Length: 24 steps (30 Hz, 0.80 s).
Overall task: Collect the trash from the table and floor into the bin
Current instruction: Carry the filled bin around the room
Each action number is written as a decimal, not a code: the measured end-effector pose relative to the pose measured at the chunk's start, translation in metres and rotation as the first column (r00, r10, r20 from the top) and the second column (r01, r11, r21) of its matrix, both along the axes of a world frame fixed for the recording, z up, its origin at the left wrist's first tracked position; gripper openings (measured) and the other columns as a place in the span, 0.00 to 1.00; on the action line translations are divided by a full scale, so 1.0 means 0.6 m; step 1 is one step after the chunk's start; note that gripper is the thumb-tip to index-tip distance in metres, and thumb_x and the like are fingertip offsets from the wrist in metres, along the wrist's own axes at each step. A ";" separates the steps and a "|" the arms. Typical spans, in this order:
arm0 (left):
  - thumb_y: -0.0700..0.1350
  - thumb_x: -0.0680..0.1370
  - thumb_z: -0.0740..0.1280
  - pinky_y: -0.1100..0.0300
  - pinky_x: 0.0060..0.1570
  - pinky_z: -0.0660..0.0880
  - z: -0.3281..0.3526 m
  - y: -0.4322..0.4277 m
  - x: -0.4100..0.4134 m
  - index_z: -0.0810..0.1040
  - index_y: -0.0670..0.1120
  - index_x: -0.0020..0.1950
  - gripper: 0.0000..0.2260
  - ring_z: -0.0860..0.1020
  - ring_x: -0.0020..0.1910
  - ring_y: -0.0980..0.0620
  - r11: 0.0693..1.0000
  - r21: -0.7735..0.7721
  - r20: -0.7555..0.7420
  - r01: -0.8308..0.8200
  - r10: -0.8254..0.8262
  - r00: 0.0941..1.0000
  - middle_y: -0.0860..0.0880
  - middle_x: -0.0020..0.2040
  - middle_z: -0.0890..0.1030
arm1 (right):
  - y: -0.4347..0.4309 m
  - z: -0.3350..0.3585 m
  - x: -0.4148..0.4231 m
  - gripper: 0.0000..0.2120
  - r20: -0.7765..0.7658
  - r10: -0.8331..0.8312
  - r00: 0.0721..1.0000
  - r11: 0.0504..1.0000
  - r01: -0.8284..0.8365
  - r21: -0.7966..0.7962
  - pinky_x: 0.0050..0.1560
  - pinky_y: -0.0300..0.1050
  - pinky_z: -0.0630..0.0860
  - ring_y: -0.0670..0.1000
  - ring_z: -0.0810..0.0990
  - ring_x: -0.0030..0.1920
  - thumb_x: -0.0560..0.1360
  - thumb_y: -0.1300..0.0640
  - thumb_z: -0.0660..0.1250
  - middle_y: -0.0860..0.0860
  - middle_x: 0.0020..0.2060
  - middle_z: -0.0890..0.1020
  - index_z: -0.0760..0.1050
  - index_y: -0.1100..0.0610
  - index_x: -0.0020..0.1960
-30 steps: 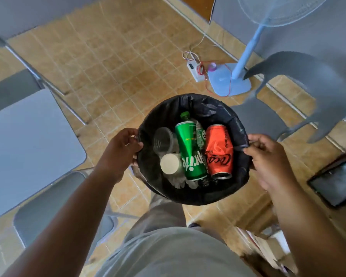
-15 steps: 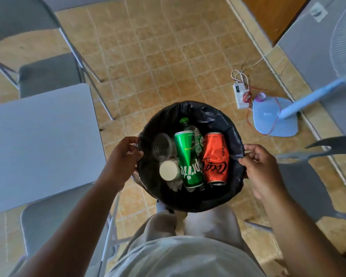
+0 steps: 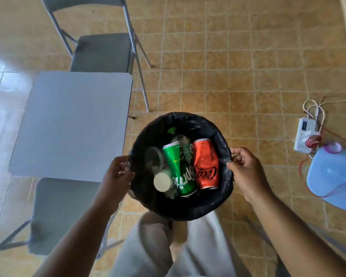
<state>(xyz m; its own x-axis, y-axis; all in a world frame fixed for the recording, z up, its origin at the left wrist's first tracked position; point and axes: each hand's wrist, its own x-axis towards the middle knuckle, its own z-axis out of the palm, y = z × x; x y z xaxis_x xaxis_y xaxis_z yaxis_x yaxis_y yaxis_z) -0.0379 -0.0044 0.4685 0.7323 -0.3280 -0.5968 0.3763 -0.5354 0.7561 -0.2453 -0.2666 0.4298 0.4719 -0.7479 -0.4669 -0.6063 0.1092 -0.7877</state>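
Observation:
I hold a round bin lined with a black bag in front of me, above the floor. My left hand grips its left rim and my right hand grips its right rim. Inside lie a green Sprite can, a dented red Coca-Cola can, a clear plastic bottle with a green cap, a clear plastic cup and a small white-lidded cup. The grey table stands to the left with a bare top.
A grey folding chair stands beyond the table and another at its near side. A power strip with cables and a light blue fan base lie on the tiled floor at right. My legs are below the bin.
My view has swung left, so the table and chairs moved toward the centre and the fan base slid to the right edge. Both hands keep the same grip on the bin.

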 end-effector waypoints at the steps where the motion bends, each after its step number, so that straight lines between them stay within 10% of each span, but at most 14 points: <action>1: 0.27 0.78 0.60 0.64 0.29 0.76 -0.024 -0.003 0.013 0.76 0.51 0.53 0.19 0.78 0.41 0.50 1.000 0.008 -0.005 -0.013 0.013 1.000 0.48 0.44 0.76 | -0.013 -0.026 0.019 0.19 -0.009 0.029 1.000 1.000 -0.029 -0.006 0.39 0.53 0.76 0.50 0.78 0.36 0.73 0.62 0.69 0.44 0.34 0.77 0.76 0.36 0.48; 11: 0.28 0.78 0.60 0.60 0.32 0.78 -0.393 -0.033 0.154 0.72 0.48 0.60 0.18 0.78 0.46 0.46 0.997 0.076 -0.074 -0.008 0.014 0.997 0.44 0.49 0.74 | -0.054 -0.394 0.174 0.14 -0.092 0.088 0.992 0.994 -0.094 -0.054 0.40 0.48 0.72 0.49 0.75 0.35 0.74 0.63 0.69 0.45 0.34 0.75 0.77 0.48 0.54; 16: 0.25 0.76 0.58 0.60 0.25 0.77 -0.566 -0.038 0.186 0.69 0.45 0.59 0.19 0.78 0.29 0.57 0.992 0.120 -0.077 -0.039 0.048 0.996 0.46 0.43 0.72 | -0.036 -0.581 0.219 0.16 -0.108 0.055 0.993 0.996 -0.061 -0.060 0.43 0.55 0.78 0.49 0.77 0.37 0.73 0.61 0.68 0.44 0.35 0.76 0.75 0.41 0.52; 24: 0.25 0.77 0.57 0.51 0.35 0.76 -0.756 -0.005 0.220 0.70 0.47 0.61 0.20 0.74 0.39 0.46 0.981 0.178 -0.111 -0.072 0.093 0.989 0.44 0.44 0.73 | -0.013 -0.753 0.262 0.17 -0.160 0.119 0.980 0.992 -0.125 -0.027 0.37 0.51 0.77 0.51 0.79 0.36 0.72 0.62 0.67 0.44 0.35 0.76 0.75 0.38 0.46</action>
